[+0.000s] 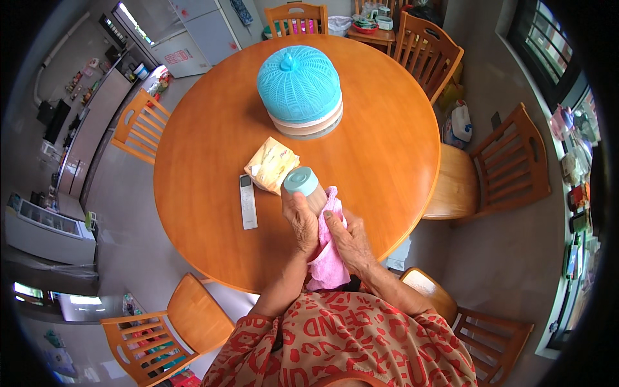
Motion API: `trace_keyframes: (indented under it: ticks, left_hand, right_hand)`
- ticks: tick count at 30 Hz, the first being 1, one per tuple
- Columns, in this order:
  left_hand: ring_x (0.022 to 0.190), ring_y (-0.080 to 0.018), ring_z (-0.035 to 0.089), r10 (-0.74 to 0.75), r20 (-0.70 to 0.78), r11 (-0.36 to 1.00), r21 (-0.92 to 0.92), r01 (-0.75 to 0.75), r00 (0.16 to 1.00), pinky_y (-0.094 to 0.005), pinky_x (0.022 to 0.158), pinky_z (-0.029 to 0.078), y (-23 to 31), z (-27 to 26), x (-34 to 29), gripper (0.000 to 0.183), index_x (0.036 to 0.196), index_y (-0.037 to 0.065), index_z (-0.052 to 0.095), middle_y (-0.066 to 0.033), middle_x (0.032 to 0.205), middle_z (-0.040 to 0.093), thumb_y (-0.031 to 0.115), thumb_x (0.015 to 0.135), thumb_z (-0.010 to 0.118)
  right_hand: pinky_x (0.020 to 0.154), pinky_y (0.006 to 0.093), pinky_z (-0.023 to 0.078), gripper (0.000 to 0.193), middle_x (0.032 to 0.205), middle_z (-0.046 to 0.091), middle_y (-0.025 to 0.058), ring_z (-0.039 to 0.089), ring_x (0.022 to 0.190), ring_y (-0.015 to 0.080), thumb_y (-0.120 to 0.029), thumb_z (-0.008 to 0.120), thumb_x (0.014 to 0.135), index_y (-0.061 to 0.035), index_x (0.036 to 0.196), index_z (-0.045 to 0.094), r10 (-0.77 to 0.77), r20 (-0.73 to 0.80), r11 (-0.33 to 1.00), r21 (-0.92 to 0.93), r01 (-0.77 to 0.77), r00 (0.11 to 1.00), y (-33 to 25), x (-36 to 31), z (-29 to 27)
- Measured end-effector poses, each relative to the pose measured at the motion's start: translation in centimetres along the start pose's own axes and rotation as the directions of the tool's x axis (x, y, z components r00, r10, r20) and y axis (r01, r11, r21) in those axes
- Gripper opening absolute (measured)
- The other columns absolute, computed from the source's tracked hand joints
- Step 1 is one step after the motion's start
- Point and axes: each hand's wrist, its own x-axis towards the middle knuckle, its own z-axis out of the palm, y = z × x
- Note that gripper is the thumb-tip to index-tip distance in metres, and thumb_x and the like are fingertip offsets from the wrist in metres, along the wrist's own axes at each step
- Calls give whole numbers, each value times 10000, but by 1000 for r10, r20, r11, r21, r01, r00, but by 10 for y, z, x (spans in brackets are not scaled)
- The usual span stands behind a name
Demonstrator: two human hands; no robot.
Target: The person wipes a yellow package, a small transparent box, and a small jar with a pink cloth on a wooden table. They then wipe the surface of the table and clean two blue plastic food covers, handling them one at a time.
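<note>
Above the near part of the round wooden table (380, 155), my left hand (301, 222) is wrapped round a bottle (301, 180) with a pale teal lid. The bottle tilts, its lid end pointing away from me. My right hand (349, 238) presses a pink cloth (329, 263) against the bottle's right side, thumb on top. The cloth hangs down toward my lap and covers the lower part of the bottle. Just beyond the bottle lies a yellow pack of tissues (271, 162), and left of it a white remote control (248, 203).
A blue mesh food cover (300, 84) stands on a round base at the table's far side. Wooden chairs surround the table, one at the right (509, 164) and one at the near left (187, 316). A cluttered windowsill (574, 193) runs along the right wall.
</note>
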Motion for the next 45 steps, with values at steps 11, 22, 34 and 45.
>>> trace_keyframes:
  ticks: [11,22,34,45]
  left_hand:
    - [929,-200,600,-207,134,870,-428,245,969,-340,774,533,49,0,4,556,1331,94,419,-114,1060,589,408,919,622]
    - [1164,-168,512,-113,255,963,-208,169,960,-345,972,453,56,15,-21,571,1329,29,425,-80,1260,511,393,929,609]
    - [1137,-170,498,-82,89,996,-31,85,993,-337,999,406,43,13,-17,705,1322,14,453,-79,1273,500,522,872,644]
    - [912,-170,565,-4,82,1000,-28,6,997,-332,825,482,24,0,-2,778,1347,23,406,-91,1060,560,575,851,638]
  right_hand:
    - [785,315,473,230,932,620,106,586,872,170,-113,609,906,3,1103,634,-279,63,959,75,275,958,-37,-15,-34]
    - [736,401,470,363,882,585,173,581,811,319,-136,619,869,-44,1220,608,-581,111,744,-329,582,806,-72,26,-3]
    - [742,348,467,327,900,639,118,582,824,201,-246,527,960,47,1060,634,-29,12,999,24,29,999,-21,22,-11]
    - [707,304,473,304,846,646,53,563,788,120,-273,576,953,14,1013,658,58,197,997,37,-67,979,-12,-15,-8]
